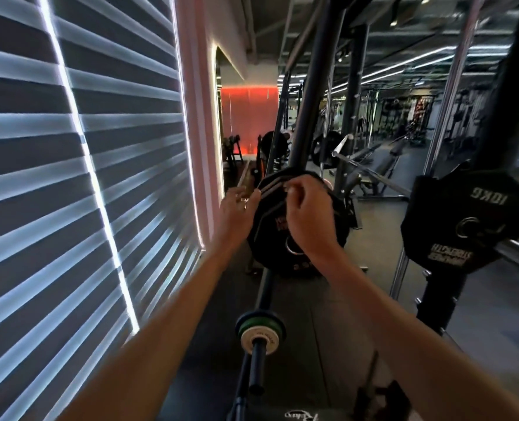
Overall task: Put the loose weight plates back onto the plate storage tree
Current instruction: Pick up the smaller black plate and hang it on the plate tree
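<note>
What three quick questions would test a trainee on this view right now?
1. True or false: the right hand curls its fingers over the top edge of the black plates.
2. Which marking shows on the hanging plate at the right? A 5KG, B 10KG, C 20KG.
3. Fill in: the bar nearest the camera carries a white disc and a ___ disc.
Key: 1 true; 2 B; 3 green.
</note>
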